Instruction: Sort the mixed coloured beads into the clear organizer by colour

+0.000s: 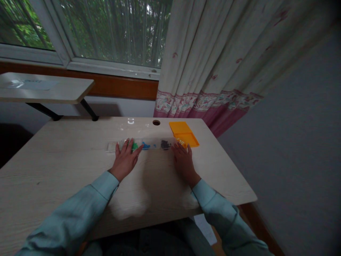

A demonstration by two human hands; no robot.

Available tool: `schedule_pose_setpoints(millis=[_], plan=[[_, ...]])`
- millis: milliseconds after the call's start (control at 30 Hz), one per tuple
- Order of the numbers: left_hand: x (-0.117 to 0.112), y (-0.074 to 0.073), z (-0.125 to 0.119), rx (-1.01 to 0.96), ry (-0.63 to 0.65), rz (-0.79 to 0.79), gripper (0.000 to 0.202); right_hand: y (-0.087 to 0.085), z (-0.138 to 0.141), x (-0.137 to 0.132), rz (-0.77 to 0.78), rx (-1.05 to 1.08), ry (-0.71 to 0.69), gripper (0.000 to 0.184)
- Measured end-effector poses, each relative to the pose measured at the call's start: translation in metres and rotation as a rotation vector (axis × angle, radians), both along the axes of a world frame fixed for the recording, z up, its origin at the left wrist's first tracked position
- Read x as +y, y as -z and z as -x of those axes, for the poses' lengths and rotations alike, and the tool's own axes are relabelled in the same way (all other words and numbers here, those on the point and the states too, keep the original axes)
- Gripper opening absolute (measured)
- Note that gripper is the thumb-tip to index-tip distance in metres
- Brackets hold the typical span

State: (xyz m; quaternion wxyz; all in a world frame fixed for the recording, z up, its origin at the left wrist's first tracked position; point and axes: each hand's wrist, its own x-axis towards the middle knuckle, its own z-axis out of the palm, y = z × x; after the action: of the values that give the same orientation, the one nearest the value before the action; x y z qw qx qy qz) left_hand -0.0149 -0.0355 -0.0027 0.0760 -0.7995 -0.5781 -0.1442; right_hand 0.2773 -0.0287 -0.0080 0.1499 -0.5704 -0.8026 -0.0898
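A long clear plastic box [157, 144] with compartments lies across the desk. It contains green pieces [134, 146], blue pieces [145, 145] and dark pieces [165, 144], too small to name. My left hand [126, 160] rests over its left part with fingers spread, hiding some of the contents. At the right end is my right hand [183, 161], fingers stretched forward, between the clear box and an open orange case [190, 137]. Small whitish pieces [181, 142] sit in the near left corner of the case, just beyond my right fingertips. No object shows in either hand.
The pale wooden desk [80, 153] has a round cable hole [156, 122] near its back edge. A raised shelf [66, 90] on dark legs stands at the back left. Behind are a window [114, 32] and a long curtain [202, 60]; a grey wall [287, 135] is on the right.
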Motion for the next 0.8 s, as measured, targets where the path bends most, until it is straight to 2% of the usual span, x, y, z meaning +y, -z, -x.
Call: schedule_pose_setpoints(millis=[133, 300, 467, 533, 567, 633, 800], plan=[[0.001, -0.001, -0.001, 0.009, -0.009, 0.001, 0.051, -0.001, -0.003, 0.008, 0.011, -0.026, -0.025, 0.050], [0.003, 0.000, 0.000, 0.000, -0.008, 0.002, 0.054, -0.005, -0.006, 0.019, 0.035, 0.065, -0.044, 0.049], [0.003, 0.000, -0.002, -0.018, -0.025, -0.002, 0.055, -0.028, -0.012, 0.034, 0.065, 0.157, -0.006, 0.038], [0.003, 0.000, -0.003, -0.031, -0.024, -0.002, 0.055, -0.040, -0.023, 0.050, 0.077, 0.162, 0.060, 0.038], [0.003, 0.000, -0.003, -0.037, -0.021, 0.000, 0.055, -0.045, -0.030, 0.061, 0.130, 0.160, 0.161, 0.037], [0.003, 0.000, -0.003, -0.048, -0.017, 0.003, 0.054, -0.052, -0.048, 0.084, 0.162, 0.154, 0.271, 0.037], [0.002, -0.001, -0.002, -0.057, -0.018, 0.018, 0.055, -0.058, -0.084, 0.132, 0.230, 0.133, 0.504, 0.041]])
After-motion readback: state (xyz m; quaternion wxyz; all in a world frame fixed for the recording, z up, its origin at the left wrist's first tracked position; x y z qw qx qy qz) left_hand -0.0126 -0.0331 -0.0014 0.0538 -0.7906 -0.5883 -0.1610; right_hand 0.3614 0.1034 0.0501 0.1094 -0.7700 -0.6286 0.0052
